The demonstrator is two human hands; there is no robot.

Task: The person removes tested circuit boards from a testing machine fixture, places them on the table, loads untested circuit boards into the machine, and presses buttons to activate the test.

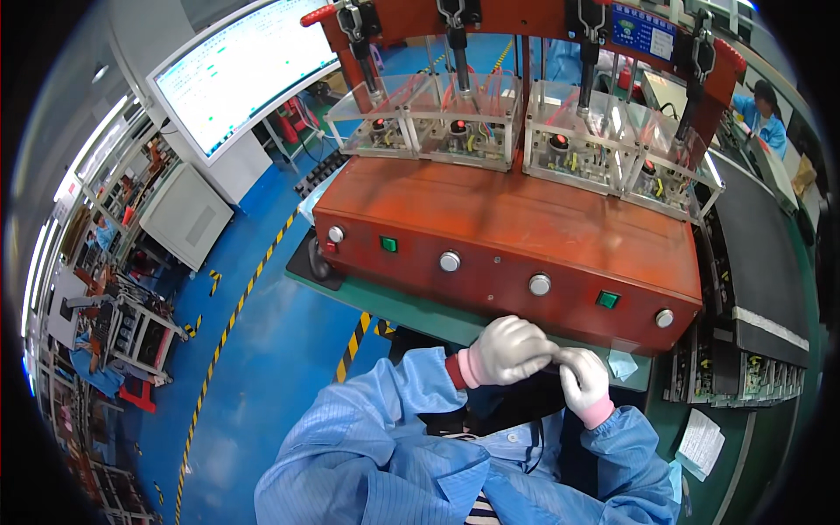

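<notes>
To the left of the red machine [507, 210] stands a bright screen [241, 74]. At the upper left end of the machine there is a red lever handle [317, 15], which looks a proper place to take hold. The machine, with clear covers [486, 114] on its top, sits on the green surface [411, 306]; I judge its body heavy and stiff, but the covers light, smooth and easier to crack. Just before the middle of the machine's front is the white-gloved left hand [505, 352], its grip curled with little opening. Its fingertips appear to meet those of the white-gloved right hand [584, 382], whose grip bends inward also. I cannot tell whether either one pinches some small thing, and I see no clear contact with the machine. Near the machine's right front corner lies a pale cloth [622, 364].
</notes>
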